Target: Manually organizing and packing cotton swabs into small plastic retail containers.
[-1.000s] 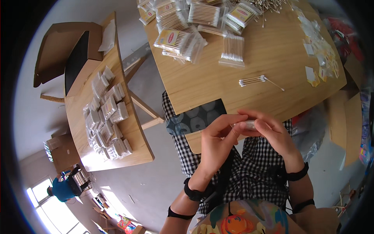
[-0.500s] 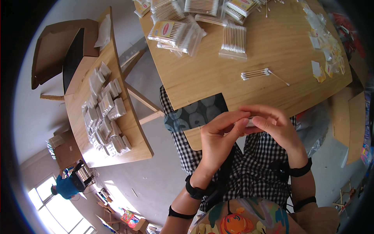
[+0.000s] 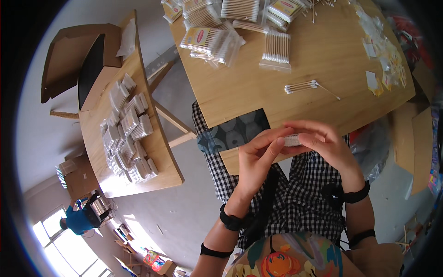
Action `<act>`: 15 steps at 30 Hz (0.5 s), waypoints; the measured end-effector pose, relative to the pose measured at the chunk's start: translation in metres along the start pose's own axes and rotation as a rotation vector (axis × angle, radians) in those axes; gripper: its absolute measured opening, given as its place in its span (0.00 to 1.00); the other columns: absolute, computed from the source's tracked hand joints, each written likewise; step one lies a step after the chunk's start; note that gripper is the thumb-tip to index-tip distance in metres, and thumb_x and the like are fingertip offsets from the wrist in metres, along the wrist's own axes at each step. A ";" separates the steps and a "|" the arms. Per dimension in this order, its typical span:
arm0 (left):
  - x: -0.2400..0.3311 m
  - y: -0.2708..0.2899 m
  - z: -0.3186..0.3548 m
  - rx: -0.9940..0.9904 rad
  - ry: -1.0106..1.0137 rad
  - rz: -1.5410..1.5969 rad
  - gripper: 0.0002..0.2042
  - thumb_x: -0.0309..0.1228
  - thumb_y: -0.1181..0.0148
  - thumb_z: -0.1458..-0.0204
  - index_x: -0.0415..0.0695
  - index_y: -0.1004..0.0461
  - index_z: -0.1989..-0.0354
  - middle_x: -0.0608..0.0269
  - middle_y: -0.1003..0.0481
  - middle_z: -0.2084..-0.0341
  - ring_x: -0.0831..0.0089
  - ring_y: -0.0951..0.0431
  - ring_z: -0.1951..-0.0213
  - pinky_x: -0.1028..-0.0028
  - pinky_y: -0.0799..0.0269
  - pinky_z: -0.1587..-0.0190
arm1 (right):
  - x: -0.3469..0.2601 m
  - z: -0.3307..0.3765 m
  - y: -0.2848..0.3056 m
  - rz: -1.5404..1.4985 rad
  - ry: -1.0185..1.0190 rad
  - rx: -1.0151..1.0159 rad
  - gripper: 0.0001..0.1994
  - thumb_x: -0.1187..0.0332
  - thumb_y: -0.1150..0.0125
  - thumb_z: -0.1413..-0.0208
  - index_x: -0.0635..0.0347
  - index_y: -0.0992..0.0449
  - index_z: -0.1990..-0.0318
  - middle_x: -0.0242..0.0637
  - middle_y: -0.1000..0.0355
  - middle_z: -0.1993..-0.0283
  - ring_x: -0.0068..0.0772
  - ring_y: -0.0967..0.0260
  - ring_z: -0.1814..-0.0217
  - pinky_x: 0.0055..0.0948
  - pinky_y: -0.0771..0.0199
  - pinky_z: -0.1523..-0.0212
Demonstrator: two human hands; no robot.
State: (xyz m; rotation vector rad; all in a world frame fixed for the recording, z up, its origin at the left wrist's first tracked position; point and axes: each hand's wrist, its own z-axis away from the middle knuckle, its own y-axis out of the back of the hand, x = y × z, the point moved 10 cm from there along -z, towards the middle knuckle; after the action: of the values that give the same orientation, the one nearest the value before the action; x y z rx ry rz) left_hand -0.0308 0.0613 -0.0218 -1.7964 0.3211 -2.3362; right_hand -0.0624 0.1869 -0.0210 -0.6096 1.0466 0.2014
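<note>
Head view: small white bundle [image 3: 291, 140] pinched across both hands

How to do it well, my call: light, even squeeze from both thumbs; keep the bundle level and its ends flush; no twisting, as anything thin inside could skew; it looks like packed swabs, but too covered to be sure.

Fingers: bundle is near the 6 o'clock edge of the table [image 3: 332, 60]; left hand [image 3: 256, 161] is at its 9 o'clock end, fingers curled, thumb nearly closed onto it; right hand [image 3: 330, 145] has the 3 o'clock end, thumb on the near face, fingers arched over the far side, opening about bundle-wide; far fingertips hidden, so can't tell how hard they press.

Around the bundle: loose swabs [image 3: 300, 87] at 12 o'clock; bagged swabs [image 3: 277, 48] beyond them, toward 12; piled packs [image 3: 203, 39] at 11; yellow-white scraps [image 3: 385, 69] at 2.
</note>
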 end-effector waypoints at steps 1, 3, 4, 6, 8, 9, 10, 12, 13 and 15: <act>0.000 0.000 -0.001 -0.005 -0.002 -0.016 0.12 0.25 0.46 0.39 0.33 0.25 0.49 0.56 0.24 0.53 0.72 0.22 0.55 0.75 0.24 0.51 | 0.001 0.000 0.000 0.016 -0.018 -0.006 0.18 0.73 0.48 0.35 0.74 0.33 0.41 0.46 0.29 0.45 0.29 0.28 0.46 0.27 0.21 0.47; -0.003 0.000 -0.001 0.004 -0.014 -0.025 0.12 0.25 0.46 0.39 0.34 0.24 0.49 0.56 0.24 0.53 0.72 0.22 0.55 0.76 0.24 0.52 | 0.002 0.000 -0.001 0.010 0.008 -0.003 0.18 0.73 0.48 0.35 0.74 0.33 0.41 0.46 0.29 0.45 0.29 0.28 0.46 0.27 0.22 0.47; -0.002 0.000 -0.001 0.009 -0.026 -0.033 0.12 0.25 0.46 0.39 0.34 0.24 0.49 0.56 0.24 0.53 0.72 0.22 0.55 0.76 0.24 0.52 | 0.000 -0.001 -0.002 0.008 0.026 -0.005 0.18 0.73 0.48 0.35 0.74 0.34 0.41 0.45 0.29 0.45 0.29 0.28 0.46 0.27 0.22 0.47; -0.006 0.002 0.002 0.014 -0.063 -0.052 0.12 0.25 0.46 0.39 0.34 0.24 0.49 0.56 0.24 0.53 0.73 0.21 0.56 0.77 0.24 0.53 | -0.001 0.001 -0.005 0.043 0.041 -0.011 0.18 0.72 0.48 0.35 0.75 0.33 0.41 0.45 0.28 0.45 0.29 0.28 0.46 0.27 0.22 0.46; -0.005 0.003 0.002 0.021 -0.090 -0.060 0.12 0.25 0.46 0.39 0.34 0.24 0.49 0.56 0.24 0.53 0.73 0.21 0.58 0.78 0.24 0.54 | -0.003 0.002 -0.007 0.086 0.055 -0.010 0.18 0.72 0.48 0.35 0.74 0.33 0.41 0.45 0.28 0.45 0.29 0.28 0.46 0.27 0.22 0.46; -0.004 0.002 0.002 0.028 -0.093 -0.054 0.12 0.24 0.46 0.39 0.34 0.24 0.50 0.56 0.23 0.54 0.74 0.21 0.58 0.78 0.24 0.55 | -0.002 0.001 -0.006 0.108 0.053 -0.005 0.18 0.72 0.48 0.35 0.74 0.33 0.41 0.45 0.28 0.45 0.29 0.28 0.46 0.28 0.22 0.46; -0.001 0.002 0.002 0.037 -0.098 -0.052 0.11 0.24 0.46 0.39 0.34 0.24 0.50 0.56 0.23 0.55 0.75 0.21 0.59 0.78 0.24 0.55 | -0.002 0.001 -0.006 0.130 0.055 -0.003 0.18 0.72 0.48 0.35 0.74 0.33 0.41 0.45 0.28 0.45 0.29 0.28 0.46 0.28 0.22 0.46; -0.004 0.002 0.000 0.039 -0.036 -0.003 0.11 0.25 0.44 0.39 0.34 0.24 0.51 0.58 0.22 0.56 0.76 0.21 0.59 0.78 0.24 0.56 | -0.001 -0.001 -0.005 0.187 0.079 -0.006 0.19 0.67 0.50 0.33 0.74 0.32 0.42 0.45 0.28 0.46 0.29 0.28 0.45 0.28 0.22 0.46; -0.005 0.002 -0.001 0.037 -0.005 0.023 0.11 0.25 0.44 0.39 0.33 0.24 0.51 0.59 0.22 0.57 0.76 0.21 0.60 0.79 0.24 0.56 | 0.000 -0.001 -0.003 0.218 0.092 -0.003 0.20 0.65 0.51 0.32 0.74 0.32 0.42 0.45 0.28 0.46 0.29 0.29 0.45 0.28 0.22 0.46; -0.002 0.000 0.001 0.038 0.006 -0.048 0.10 0.26 0.43 0.40 0.34 0.22 0.54 0.60 0.21 0.60 0.78 0.22 0.63 0.79 0.25 0.59 | 0.005 0.000 0.001 0.163 0.107 -0.033 0.24 0.58 0.55 0.31 0.74 0.32 0.42 0.45 0.28 0.46 0.30 0.28 0.45 0.28 0.22 0.46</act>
State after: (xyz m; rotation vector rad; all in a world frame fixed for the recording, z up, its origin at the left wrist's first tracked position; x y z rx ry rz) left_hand -0.0290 0.0621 -0.0230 -1.7995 0.2354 -2.3642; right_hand -0.0604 0.1874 -0.0259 -0.5699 1.1999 0.3317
